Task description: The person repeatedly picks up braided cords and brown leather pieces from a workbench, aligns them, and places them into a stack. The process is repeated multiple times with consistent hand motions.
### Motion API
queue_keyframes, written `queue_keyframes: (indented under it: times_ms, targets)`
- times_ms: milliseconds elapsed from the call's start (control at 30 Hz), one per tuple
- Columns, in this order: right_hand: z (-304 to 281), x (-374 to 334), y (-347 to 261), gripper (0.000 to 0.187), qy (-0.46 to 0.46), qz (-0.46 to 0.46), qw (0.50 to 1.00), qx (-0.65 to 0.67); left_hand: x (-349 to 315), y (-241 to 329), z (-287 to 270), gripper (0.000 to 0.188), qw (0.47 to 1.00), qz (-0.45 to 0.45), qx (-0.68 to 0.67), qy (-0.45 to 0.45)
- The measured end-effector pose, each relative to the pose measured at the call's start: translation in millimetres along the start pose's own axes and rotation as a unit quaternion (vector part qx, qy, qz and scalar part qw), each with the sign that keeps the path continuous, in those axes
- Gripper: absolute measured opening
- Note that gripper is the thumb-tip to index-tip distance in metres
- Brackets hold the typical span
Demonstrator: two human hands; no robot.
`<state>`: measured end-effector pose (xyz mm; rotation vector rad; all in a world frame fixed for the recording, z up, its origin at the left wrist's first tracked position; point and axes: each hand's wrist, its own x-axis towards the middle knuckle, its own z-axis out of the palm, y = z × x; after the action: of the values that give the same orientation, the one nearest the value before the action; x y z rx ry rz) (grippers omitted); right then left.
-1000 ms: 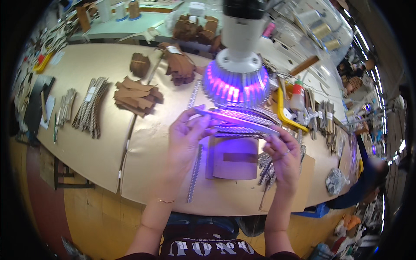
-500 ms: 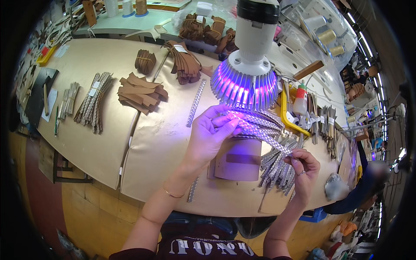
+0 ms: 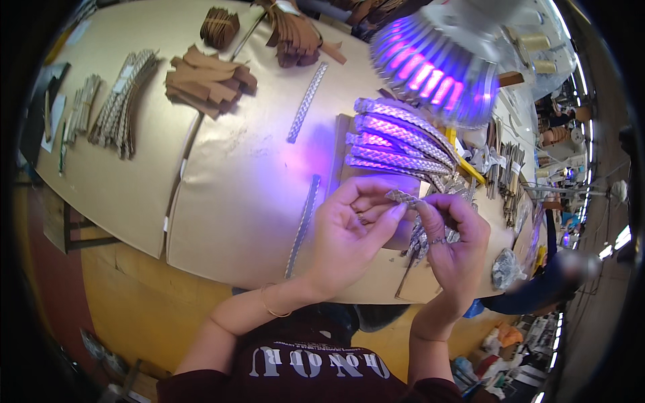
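A grey-white braided strap (image 3: pixel 406 197) is held close to my body. The thumb and fingers of my left hand (image 3: pixel 353 232) pinch its left part. My right hand (image 3: pixel 455 232) is closed on the right part, thumb against fingers. Behind my hands, several braided straps (image 3: pixel 403 134) lie fanned over a brown block, lit purple by a finned lamp (image 3: pixel 430 74) above them. More braided strap pieces (image 3: pixel 418 242) lie partly hidden by my right hand. Two single braided strips, one farther (image 3: pixel 308 104) and one nearer (image 3: pixel 304 225), rest on the table left of the block.
Brown leather strips (image 3: pixel 209 82) lie in a loose pile at the left, with tied brown bundles (image 3: pixel 220 28) behind. Tied braided bundles (image 3: pixel 124 104) are farther left. A yellow tray edge (image 3: pixel 470 168) and more strip bundles (image 3: pixel 510 178) are at the right. A clear plastic bag (image 3: pixel 507 269) sits nearby.
Both hands have come away from the lamp, nearer my body and closer together, with a braided strap between them. The head view has shifted, so the lamp appears farther right and higher.
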<state>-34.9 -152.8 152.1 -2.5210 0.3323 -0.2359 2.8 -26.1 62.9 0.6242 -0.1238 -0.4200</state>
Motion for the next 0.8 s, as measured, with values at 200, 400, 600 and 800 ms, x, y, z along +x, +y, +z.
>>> queue_keyframes:
  times_ms: [200,400,600,800]
  targets:
    - [9.5,13.2,-6.1,0.014,-0.045,0.053,0.995,-0.074,-38.1,-9.3,-52.0,0.039,0.855,0.166,0.491,-0.002]
    - [27.2,16.6,-19.2,0.030,-0.086,0.044,0.991,-0.089,-55.5,-34.7,-59.2,0.048,0.765,0.201,0.607,-0.070]
    - [40.7,13.6,-15.8,0.036,-0.094,0.122,0.988,-0.017,-55.2,-44.9,-61.5,0.041,0.761,0.212,0.609,-0.069]
    - [50.4,8.7,-16.8,0.036,-0.032,0.172,0.982,0.068,-56.0,-45.3,-61.7,0.039,0.763,0.212,0.607,-0.070]
